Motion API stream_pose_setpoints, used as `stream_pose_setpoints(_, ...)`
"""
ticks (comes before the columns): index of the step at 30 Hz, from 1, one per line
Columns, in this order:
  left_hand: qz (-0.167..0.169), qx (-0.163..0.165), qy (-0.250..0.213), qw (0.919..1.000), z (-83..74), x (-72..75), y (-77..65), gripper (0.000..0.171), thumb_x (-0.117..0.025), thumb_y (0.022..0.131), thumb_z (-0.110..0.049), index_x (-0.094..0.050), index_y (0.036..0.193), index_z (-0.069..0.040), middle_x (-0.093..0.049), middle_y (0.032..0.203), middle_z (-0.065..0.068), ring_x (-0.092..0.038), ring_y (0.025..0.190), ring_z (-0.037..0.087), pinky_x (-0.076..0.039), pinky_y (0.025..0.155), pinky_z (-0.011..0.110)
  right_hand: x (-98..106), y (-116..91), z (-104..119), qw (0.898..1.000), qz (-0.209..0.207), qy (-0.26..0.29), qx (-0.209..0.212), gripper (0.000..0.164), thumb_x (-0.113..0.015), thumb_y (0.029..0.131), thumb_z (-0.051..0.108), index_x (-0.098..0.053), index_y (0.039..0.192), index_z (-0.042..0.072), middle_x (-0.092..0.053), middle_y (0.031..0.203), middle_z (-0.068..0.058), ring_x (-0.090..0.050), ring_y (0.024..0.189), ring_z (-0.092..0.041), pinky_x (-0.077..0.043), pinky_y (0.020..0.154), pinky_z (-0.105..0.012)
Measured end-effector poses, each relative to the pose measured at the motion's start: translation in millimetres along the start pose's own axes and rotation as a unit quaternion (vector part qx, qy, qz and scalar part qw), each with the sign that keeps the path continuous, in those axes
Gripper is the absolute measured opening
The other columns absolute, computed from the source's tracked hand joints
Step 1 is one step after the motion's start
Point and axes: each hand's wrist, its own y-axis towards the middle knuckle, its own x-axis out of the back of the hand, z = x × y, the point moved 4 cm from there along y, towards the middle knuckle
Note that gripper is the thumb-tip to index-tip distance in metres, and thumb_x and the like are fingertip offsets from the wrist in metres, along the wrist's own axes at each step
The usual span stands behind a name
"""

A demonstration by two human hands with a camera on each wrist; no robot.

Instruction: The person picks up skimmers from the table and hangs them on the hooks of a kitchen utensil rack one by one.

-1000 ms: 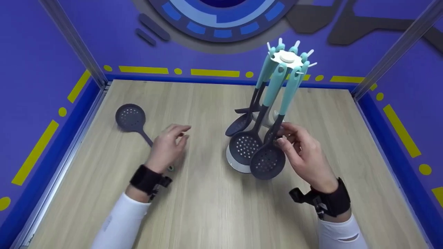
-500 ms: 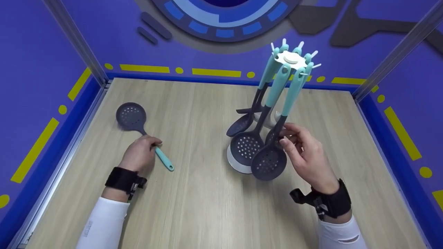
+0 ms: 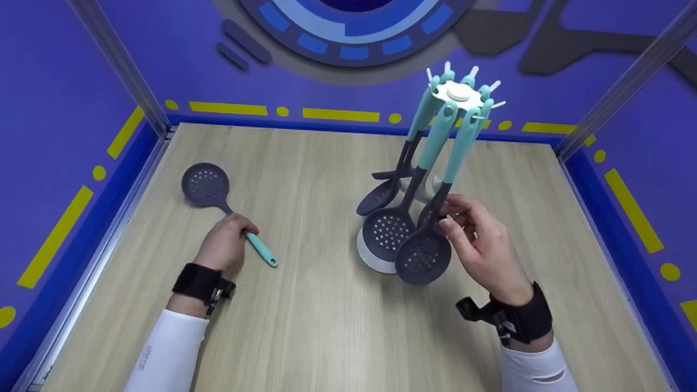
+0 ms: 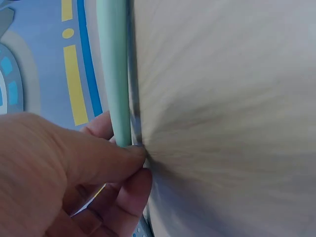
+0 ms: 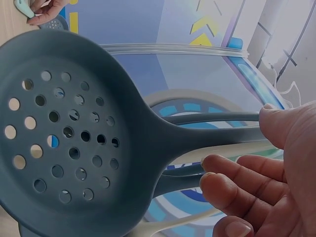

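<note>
A dark grey skimmer (image 3: 205,185) with a mint handle (image 3: 262,250) lies on the left of the table. My left hand (image 3: 223,244) pinches this handle close to the neck; in the left wrist view the thumb (image 4: 106,155) presses against the mint handle. At right, a white rotating stand (image 3: 457,93) carries several mint-handled utensils. My right hand (image 3: 484,247) is beside the front hanging skimmer (image 3: 423,256). In the right wrist view its thumb touches or nearly touches the skimmer's shaft (image 5: 222,134), and the relaxed fingers (image 5: 242,182) lie below, apart from it.
Another perforated utensil (image 3: 389,233) hangs in front of the stand's white round base (image 3: 375,260). A solid-looking dark spoon (image 3: 377,197) hangs to its left. Blue printed walls (image 3: 348,92) enclose the wooden table (image 3: 326,326) at the back and both sides.
My left hand has moved left and down onto the skimmer's handle and taken hold of it. The handle's end has since shifted slightly right. My right hand has hardly moved.
</note>
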Motion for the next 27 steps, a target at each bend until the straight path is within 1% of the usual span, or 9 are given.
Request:
stream_pose_setpoints(8,-0.006,-0.022,-0.002,0.9997,0.9,0.2,1.4,0.025,-0.054,0.099,0.007,-0.073,0.105,-0.008,-0.066,0.114,0.008,-0.063,0.114,0.03,-0.051,0.1,0.048,1,-1,0,1.0,0.001,-0.002,-0.006,0.038,-0.066,0.1,0.009,-0.059,0.137,0.012,-0.07,0.111,0.002,-0.061,0.082,-0.007,-0.043,0.062,-0.015)
stream_pose_setpoints(13,-0.01,-0.03,-0.004,0.9995,0.5,2.4,3.0,0.024,-0.055,0.1,0.003,-0.072,0.109,-0.011,-0.065,0.118,0.006,-0.06,0.118,0.031,-0.05,0.103,0.05,1,0,-1,1.0,0.0,-0.005,-0.006,0.037,-0.066,0.1,0.01,-0.06,0.136,0.011,-0.07,0.11,0.002,-0.061,0.082,-0.007,-0.043,0.063,-0.015)
stream_pose_setpoints(17,-0.029,-0.037,-0.018,0.9988,-3.7,6.2,3.4,0.023,-0.058,0.101,-0.001,-0.071,0.113,-0.016,-0.064,0.124,0.003,-0.056,0.119,0.028,-0.049,0.101,0.048,1,0,-1,1.0,-0.001,-0.008,-0.002,0.037,-0.067,0.099,0.009,-0.06,0.135,0.011,-0.07,0.109,0.002,-0.06,0.081,-0.007,-0.043,0.062,-0.015)
stream_pose_setpoints(21,-0.061,-0.062,-0.027,0.9958,-10.3,10.4,4.4,0.025,-0.062,0.099,-0.001,-0.071,0.116,-0.017,-0.067,0.125,0.002,-0.054,0.116,0.024,-0.049,0.096,0.044,1,0,0,1.0,-0.001,-0.006,0.004,0.036,-0.067,0.099,0.007,-0.061,0.134,0.01,-0.07,0.109,0.002,-0.059,0.081,-0.007,-0.042,0.063,-0.015)
stream_pose_setpoints(24,-0.076,-0.077,-0.034,0.9935,-14.0,12.3,5.2,0.026,-0.064,0.098,0.0,-0.071,0.117,-0.016,-0.068,0.123,0.003,-0.057,0.116,0.024,-0.05,0.096,0.044,0,0,0,1.0,0.002,-0.001,0.003,0.036,-0.067,0.099,0.007,-0.061,0.134,0.011,-0.071,0.11,0.003,-0.059,0.081,-0.006,-0.042,0.063,-0.014)
stream_pose_setpoints(27,-0.08,-0.084,-0.041,0.9924,-17.4,13.5,5.6,0.025,-0.066,0.097,-0.001,-0.07,0.118,-0.015,-0.068,0.121,0.004,-0.062,0.115,0.025,-0.052,0.096,0.045,0,-1,-1,1.0,0.005,0.0,0.001,0.037,-0.067,0.099,0.008,-0.061,0.135,0.011,-0.071,0.111,0.003,-0.059,0.081,-0.006,-0.042,0.064,-0.014)
